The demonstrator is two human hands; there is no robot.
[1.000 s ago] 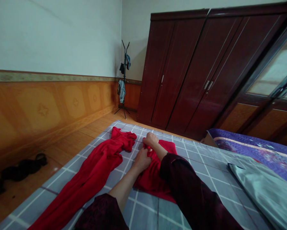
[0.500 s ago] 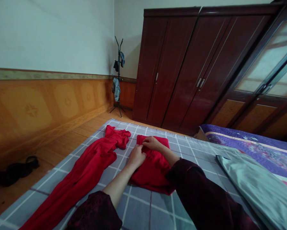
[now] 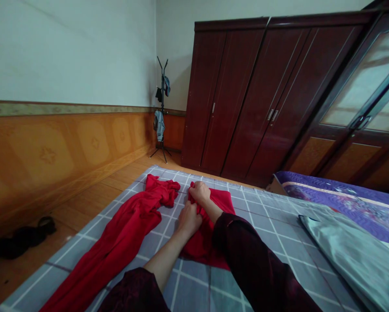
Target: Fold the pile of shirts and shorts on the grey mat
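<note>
My left hand [image 3: 189, 219] and my right hand [image 3: 200, 193] sit close together, both closed on a folded red garment [image 3: 202, 253]. Its fabric bunches up between my fingers near its far edge. The garment lies flat on a grey checked mat [image 3: 266, 229], and my dark maroon sleeves cover part of it. To the left of my left hand, a long red garment [image 3: 116, 229] stretches along the mat, crumpled at its far end and not touching my hands.
A grey-green satin bundle [image 3: 344, 255] lies on the mat's right side, beside purple quilted bedding [image 3: 347, 199]. A dark wooden wardrobe [image 3: 246, 95] stands beyond. A coat stand [image 3: 162, 108] holds clothes in the corner. A black item [image 3: 22, 237] lies on the wooden floor.
My hands have drawn together and closed, bunching the red cloth that lay smoother under them half a second ago. The view has shifted slightly.
</note>
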